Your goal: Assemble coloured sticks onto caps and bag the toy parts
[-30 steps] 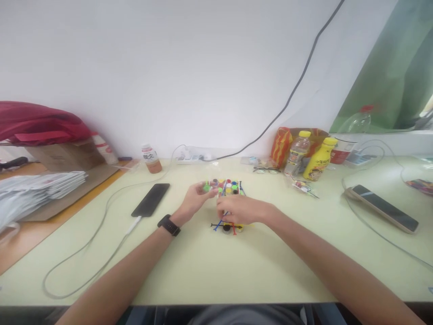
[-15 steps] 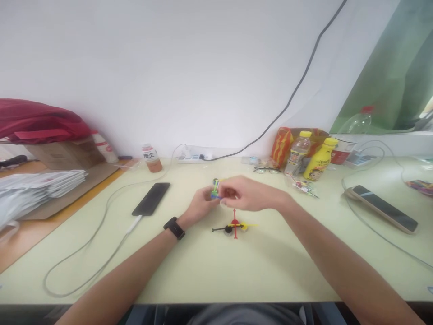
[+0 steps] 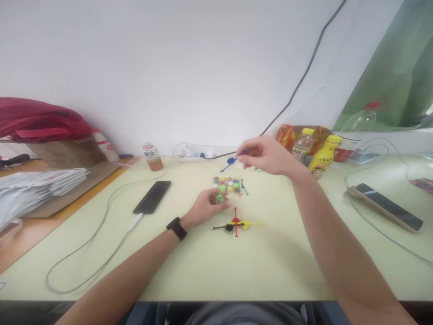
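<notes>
Well above the surface [image 3: 270, 271], I hold my right hand [image 3: 267, 155] with the wrist bent leftward, fingertips pinched on a blue arrow [image 3: 231, 160] slanting down to the left. Lower, my left hand [image 3: 205, 205] reaches inward, thumb and fingers curled around a green piece [image 3: 219, 198] near the coloured discs [image 3: 230, 183].
</notes>
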The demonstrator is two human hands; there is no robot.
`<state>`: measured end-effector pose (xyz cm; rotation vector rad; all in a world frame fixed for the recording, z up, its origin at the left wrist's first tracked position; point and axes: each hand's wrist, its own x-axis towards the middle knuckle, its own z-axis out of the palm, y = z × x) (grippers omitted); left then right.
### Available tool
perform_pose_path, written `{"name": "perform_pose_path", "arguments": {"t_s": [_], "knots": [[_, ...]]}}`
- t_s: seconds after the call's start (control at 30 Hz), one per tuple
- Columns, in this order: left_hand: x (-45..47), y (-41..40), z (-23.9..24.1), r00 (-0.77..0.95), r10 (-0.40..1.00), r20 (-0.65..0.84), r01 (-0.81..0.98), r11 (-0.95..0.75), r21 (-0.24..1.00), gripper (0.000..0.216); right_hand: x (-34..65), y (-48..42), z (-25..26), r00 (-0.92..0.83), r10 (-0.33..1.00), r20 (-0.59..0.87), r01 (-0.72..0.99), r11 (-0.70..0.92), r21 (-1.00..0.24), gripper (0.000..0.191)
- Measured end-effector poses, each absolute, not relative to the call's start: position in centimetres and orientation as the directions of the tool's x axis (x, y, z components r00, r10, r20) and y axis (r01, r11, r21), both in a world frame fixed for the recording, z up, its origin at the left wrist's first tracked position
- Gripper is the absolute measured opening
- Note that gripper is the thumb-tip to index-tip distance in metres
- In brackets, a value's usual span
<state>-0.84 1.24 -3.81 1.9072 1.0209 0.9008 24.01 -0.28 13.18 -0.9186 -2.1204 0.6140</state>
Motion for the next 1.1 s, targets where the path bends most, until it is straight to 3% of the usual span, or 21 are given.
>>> {"name": "perform_pose_path", "arguments": {"t_s": [0.2,0.63,0.87,0.97,1.1], "knots": [[-0.8,0.9,-3.9,0.442,0.87,0.22,0.275,-0.365,0.89,0.045,23.5,-0.8,12.9,-0.542,0.736,0.406,0.54,0.675,-0.503,0.018],[-0.6,0.7,-3.5,0.44,0.871,0.218,0.277,-0.363,0.89,0.045,21.7,-0.4,11.6,-0.631,0.715,0.3,0.541,0.683,-0.49,0.026],[-0.4,0.2,-2.8,0.446,0.867,0.222,0.263,-0.364,0.893,0.039,21.6,-0.2,11.4,-0.618,0.701,0.355,0.526,0.705,-0.476,0.021],[-0.4,0.1,-2.4,0.431,0.874,0.225,0.189,-0.331,0.925,0.038,21.7,-0.5,11.8,-0.611,0.689,0.39,0.506,0.719,-0.477,0.016],[-0.7,0.4,-2.1,0.316,0.921,0.228,-0.044,-0.226,0.973,0.044,22.1,-1.1,12.6,-0.546,0.685,0.482,0.472,0.727,-0.499,0.014]]}}
